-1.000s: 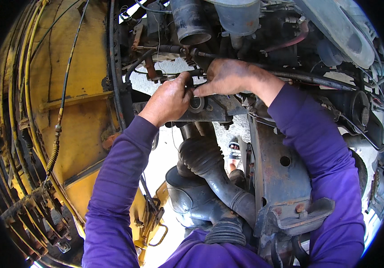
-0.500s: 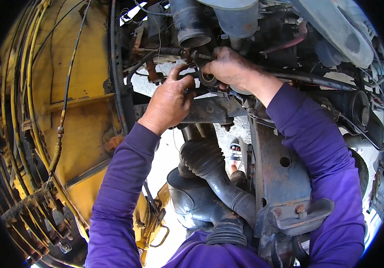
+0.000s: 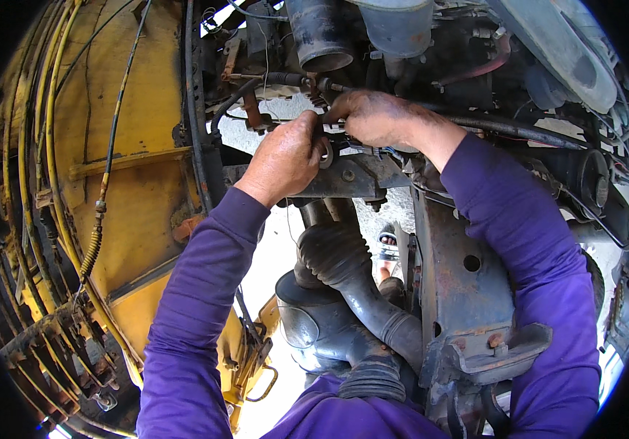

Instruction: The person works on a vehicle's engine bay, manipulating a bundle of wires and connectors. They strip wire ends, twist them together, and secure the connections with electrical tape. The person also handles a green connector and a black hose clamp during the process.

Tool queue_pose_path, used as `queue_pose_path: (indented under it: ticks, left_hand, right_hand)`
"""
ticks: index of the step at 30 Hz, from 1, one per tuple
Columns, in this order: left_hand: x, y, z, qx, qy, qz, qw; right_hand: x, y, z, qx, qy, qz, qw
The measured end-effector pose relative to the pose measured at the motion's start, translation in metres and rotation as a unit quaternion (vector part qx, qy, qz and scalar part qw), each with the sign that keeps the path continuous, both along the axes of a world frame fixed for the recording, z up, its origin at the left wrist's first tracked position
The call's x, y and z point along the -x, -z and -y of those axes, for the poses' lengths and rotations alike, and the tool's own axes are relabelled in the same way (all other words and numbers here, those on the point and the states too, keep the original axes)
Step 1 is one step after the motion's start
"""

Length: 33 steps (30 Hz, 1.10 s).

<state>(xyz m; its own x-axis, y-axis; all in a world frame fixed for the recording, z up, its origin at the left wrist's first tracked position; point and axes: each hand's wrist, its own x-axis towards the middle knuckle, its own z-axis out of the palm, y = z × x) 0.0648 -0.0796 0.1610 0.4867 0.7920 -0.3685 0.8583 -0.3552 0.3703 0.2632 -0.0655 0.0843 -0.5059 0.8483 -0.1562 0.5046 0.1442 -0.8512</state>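
My left hand (image 3: 285, 157) is closed, its fingers curled around a small ring-shaped piece (image 3: 327, 155) that resembles a roll of tape. Part of the ring pokes out past the fingers; the rest is hidden. Close beside it, my right hand (image 3: 387, 123) comes in from the right with fingers pinched together. A short dark piece (image 3: 319, 126) shows between the fingertips of both hands, too small to name. Just above them runs a rod with a black ribbed boot (image 3: 285, 78). Below the hands lies a dark metal crossmember (image 3: 347, 175).
A yellow machine panel (image 3: 131, 190) with hoses and cables fills the left. Below stand a ribbed black air duct (image 3: 332, 252) and a round dark canister (image 3: 300, 314). A rusty frame rail (image 3: 468, 293) rises on the right. An open pipe end (image 3: 325, 58) hangs above the hands. A person's sandalled foot (image 3: 387, 245) shows below.
My left hand has moved up and right and closed, meeting the right fingertips. The ring, formerly by my right hand, now sits lower, at my left fingers.
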Motion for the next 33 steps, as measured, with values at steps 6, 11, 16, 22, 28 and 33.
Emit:
queue_pose_path:
  ticks: [6, 11, 16, 22, 28, 33]
  left_hand:
    - [-0.004, 0.002, 0.006, 0.022, -0.059, 0.036, 0.997]
    - [0.001, 0.008, 0.011, 0.009, -0.067, 0.091, 0.994]
    - [0.013, 0.001, 0.004, 0.095, -0.144, 0.044, 0.984]
    - [0.032, -0.007, 0.032, 0.013, -0.077, 0.059, 0.995]
    - [0.032, -0.025, 0.034, -0.067, 0.03, -0.025, 0.997]
    - [0.023, -0.026, 0.028, -0.117, 0.081, 0.043, 0.989]
  right_hand:
    - [-0.017, -0.037, 0.002, 0.118, 0.0, 0.126, 0.985]
    - [0.0, -0.061, 0.028, 0.039, -0.02, 0.194, 0.98]
    - [-0.002, -0.061, 0.016, 0.188, -0.021, 0.082, 0.978]
    - [-0.002, -0.069, 0.017, 0.384, 0.069, -0.209, 0.897]
    - [0.012, -0.041, 0.017, 0.375, 0.092, -0.228, 0.894]
    - [0.02, -0.029, 0.013, 0.065, -0.021, 0.012, 0.998]
